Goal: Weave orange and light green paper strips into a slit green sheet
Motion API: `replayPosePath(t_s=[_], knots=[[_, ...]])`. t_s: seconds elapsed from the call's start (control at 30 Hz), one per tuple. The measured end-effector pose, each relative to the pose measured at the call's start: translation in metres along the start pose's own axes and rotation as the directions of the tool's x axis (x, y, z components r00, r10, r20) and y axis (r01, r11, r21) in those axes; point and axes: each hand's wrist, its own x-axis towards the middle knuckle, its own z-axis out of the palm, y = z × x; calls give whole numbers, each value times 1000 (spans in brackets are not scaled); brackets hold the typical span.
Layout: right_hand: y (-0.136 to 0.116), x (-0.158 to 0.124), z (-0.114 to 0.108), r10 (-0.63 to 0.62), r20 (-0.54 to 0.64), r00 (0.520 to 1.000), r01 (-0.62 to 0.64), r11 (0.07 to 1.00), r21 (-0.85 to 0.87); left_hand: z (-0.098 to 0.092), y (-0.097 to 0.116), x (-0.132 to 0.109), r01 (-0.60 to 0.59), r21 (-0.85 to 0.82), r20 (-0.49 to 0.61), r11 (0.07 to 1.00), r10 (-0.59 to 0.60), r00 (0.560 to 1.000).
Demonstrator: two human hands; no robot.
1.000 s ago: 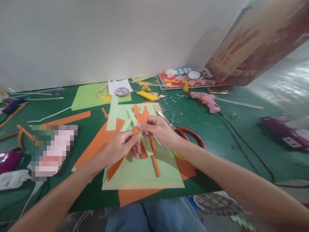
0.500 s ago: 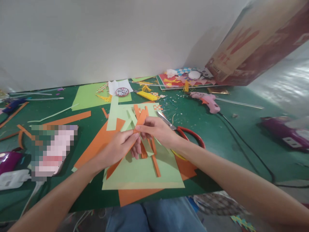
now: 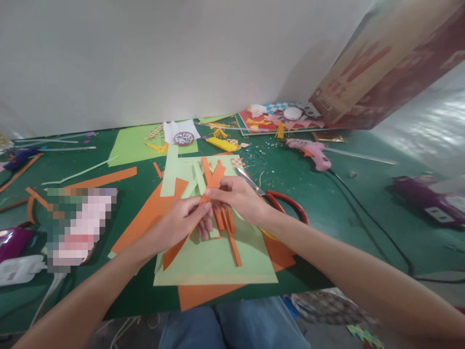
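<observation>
Between the fingers of both hands is an orange paper strip (image 3: 217,175), its upper end sticking up and its lower part slanting down to the left. My left hand (image 3: 187,213) pinches it from the left. My right hand (image 3: 238,194) grips it just above, thumb on top. Beneath the hands lie a stack of pale green paper (image 3: 218,269) and loose narrow orange strips (image 3: 234,249). Pale green strips (image 3: 199,177) cross behind the fingers. Part of the held strip is hidden by my fingers. Red-handled scissors (image 3: 286,198) lie right of my right hand.
Orange sheets (image 3: 145,220) lie left of the stack. A pink glue gun (image 3: 308,152) with a black cord rests at right. At the back are a yellow cutter (image 3: 221,143) and a board of paper pieces (image 3: 250,127). A blurred-out phone-like object (image 3: 85,228) lies at left.
The held orange strip has shifted slightly to the right and tilted a little. A pale green strip below my hands is no longer visible in the same place. Both hands stay nearly still.
</observation>
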Motion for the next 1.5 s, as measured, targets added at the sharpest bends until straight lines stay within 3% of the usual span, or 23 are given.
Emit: replayPosePath(t_s=[0.43,0.67,1.03,1.37,1.5], knots=[[-1,1,-3,-29,-40,999,27,998,-63,-1,-2,1,-23,2,-7,1000,23,1000],[1,0,-2,1,57,998,3,997,-75,0,-3,1,-36,-28,-10,999,36,999],[-1,-1,-2,8,58,998,-4,997,-72,1,-2,1,-7,-25,-3,1000,7,1000],[1,1,-6,-48,-108,993,48,999,0,0,-2,2,7,-8,16,1000,-7,1000],[2,2,-7,-52,-99,994,55,998,33,1,-1,1,-1,5,-1,1000,1,1000]])
